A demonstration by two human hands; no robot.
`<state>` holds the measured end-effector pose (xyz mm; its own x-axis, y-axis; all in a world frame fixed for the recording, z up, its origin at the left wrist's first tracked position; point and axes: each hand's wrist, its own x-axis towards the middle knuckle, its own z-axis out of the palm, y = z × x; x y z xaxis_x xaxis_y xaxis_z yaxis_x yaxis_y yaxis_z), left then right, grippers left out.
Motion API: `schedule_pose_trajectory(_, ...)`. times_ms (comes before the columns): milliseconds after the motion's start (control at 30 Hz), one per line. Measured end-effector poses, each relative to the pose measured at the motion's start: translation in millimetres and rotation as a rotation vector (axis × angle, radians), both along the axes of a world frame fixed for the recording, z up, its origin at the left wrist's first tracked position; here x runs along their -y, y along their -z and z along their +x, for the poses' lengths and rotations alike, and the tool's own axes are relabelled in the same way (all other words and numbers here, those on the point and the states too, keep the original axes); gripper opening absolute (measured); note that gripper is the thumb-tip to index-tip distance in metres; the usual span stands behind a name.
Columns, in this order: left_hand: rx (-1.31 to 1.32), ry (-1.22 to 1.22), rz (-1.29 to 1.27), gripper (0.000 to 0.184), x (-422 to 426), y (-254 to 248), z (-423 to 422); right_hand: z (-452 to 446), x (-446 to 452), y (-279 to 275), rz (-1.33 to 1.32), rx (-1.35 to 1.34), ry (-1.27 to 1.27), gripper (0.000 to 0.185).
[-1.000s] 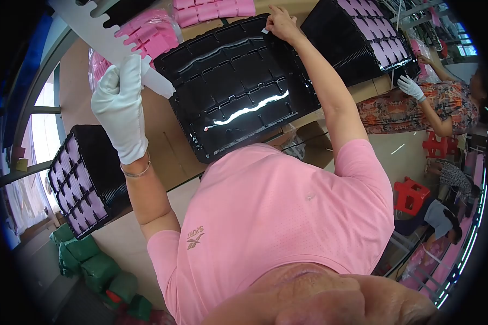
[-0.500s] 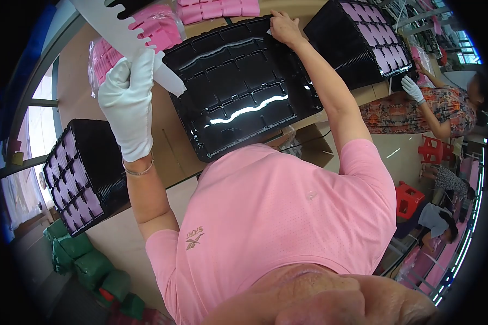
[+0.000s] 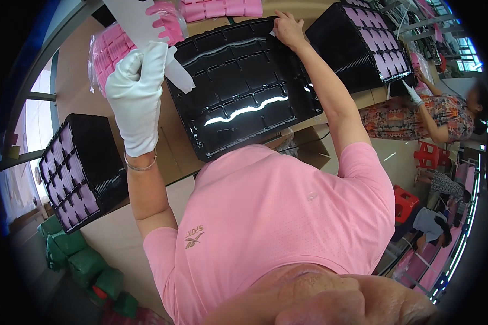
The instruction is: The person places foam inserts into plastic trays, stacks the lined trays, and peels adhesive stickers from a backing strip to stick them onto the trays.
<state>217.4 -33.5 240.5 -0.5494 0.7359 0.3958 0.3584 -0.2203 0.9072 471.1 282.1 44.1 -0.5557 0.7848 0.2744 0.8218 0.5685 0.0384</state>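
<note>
My left hand [image 3: 137,92], in a white glove, is closed around a white sheet with a toothed edge [image 3: 138,24], which stands up past the top of the view. A narrow white flap [image 3: 179,76] sticks out beside the glove, over the left edge of a glossy black plastic tray [image 3: 244,76]. The tray has slots and ridges and lies in front of my chest. Bare and bent at the fingers, my right hand [image 3: 289,30] grips the tray's far right corner. Its fingertips are partly hidden.
Stacks of black trays with lilac pieces stand at left [image 3: 70,173] and right [image 3: 377,40]. Pink slotted pieces in plastic [image 3: 111,51] lie behind. A cardboard box [image 3: 309,149] sits below the tray. At right is a co-worker [image 3: 444,116] with a gloved hand; green bundles [image 3: 84,265] lie lower left.
My left hand has shifted slightly right and up with the white sheet. My right hand stays at the tray's corner. The co-worker's gloved hand has turned.
</note>
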Motion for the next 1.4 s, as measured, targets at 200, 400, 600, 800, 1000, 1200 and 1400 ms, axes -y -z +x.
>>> schedule_pose_trajectory(200,0.022,0.039,-0.046,0.015,-1,-2,2,-1,3,-10,-0.060,0.044,0.020,0.009)
schedule_pose_trajectory(400,-0.048,0.023,0.048,0.017,-1,-3,3,2,15,-12,0.004,-0.108,0.034,0.012)
schedule_pose_trajectory(600,-0.089,0.058,0.008,0.020,0,-7,7,19,19,6,-0.004,-0.341,-0.057,0.009)
schedule_pose_trajectory(800,-0.067,0.076,0.025,0.022,-1,-3,8,27,28,4,-0.003,-0.374,-0.168,0.009)
schedule_pose_trajectory(1000,-0.064,0.058,0.031,0.020,-6,-6,16,55,67,-20,-0.033,-0.579,-0.181,0.011)
schedule_pose_trajectory(1200,-0.030,0.070,0.054,0.016,-22,-5,29,193,187,-7,-0.370,-1.092,0.283,0.016)
schedule_pose_trajectory(1400,0.060,0.197,0.069,0.015,-43,-11,58,340,289,63,-0.381,-0.828,0.822,0.016)
